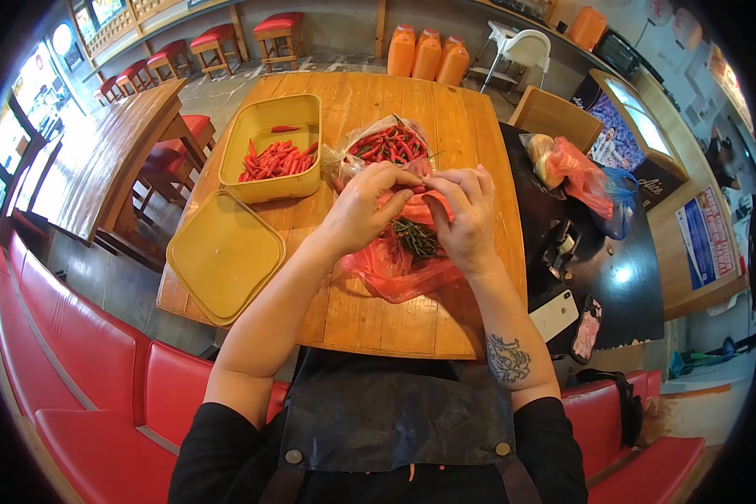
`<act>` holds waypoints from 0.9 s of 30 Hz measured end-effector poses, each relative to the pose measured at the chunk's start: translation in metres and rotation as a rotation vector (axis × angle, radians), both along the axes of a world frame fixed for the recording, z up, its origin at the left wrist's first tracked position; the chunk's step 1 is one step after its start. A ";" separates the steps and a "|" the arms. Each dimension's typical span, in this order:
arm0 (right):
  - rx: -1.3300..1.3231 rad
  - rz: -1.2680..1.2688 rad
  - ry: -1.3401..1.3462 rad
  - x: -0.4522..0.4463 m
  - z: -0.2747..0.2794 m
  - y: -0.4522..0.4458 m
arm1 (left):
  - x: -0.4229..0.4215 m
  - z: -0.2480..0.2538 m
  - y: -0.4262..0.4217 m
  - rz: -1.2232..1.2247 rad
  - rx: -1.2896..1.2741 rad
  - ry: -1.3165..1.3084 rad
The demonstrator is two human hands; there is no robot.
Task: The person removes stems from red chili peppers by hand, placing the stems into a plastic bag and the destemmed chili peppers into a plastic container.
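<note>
My left hand [374, 204] and my right hand [464, 217] meet fingertip to fingertip above the table, both pinched closed. Between them is what looks like a red chili, mostly hidden by the fingers. Just beyond the hands, a clear plastic bag [334, 165] holds many red chilies [392, 141] with green stems. Below the hands, a pink-red plastic bag [386, 273] is spread on the wood, with a pile of green stems [418, 238] on it. To the left, a yellow square tub [270, 191] contains stemless red chilies [279, 160].
The tub's yellow lid [227, 259] lies on the wooden table [353, 323]. A black table [626, 290] on the right bears a white phone [554, 315], a patterned phone case [588, 329] and a red plastic bag [581, 176]. Red bench seats [84, 336] stand at the near left.
</note>
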State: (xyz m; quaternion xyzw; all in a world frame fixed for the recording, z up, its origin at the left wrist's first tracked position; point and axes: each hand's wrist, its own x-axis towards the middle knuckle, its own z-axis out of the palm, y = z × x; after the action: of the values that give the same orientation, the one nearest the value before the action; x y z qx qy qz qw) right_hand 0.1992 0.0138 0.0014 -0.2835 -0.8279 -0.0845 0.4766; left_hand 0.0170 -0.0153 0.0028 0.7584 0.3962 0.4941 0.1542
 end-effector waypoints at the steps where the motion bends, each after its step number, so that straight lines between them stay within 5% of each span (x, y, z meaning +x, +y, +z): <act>1: -0.001 0.000 0.001 0.001 -0.002 0.001 | 0.000 0.000 0.000 -0.029 -0.007 -0.004; 27: -0.236 0.075 0.086 -0.002 -0.011 0.001 | 0.015 -0.012 -0.005 0.179 -0.133 -0.104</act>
State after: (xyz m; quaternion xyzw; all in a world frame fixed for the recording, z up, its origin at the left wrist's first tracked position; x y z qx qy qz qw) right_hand 0.1970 0.0147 -0.0099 -0.3101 -0.8209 0.0436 0.4776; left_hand 0.0318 -0.0203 -0.0087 0.6814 0.4856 0.5173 0.1798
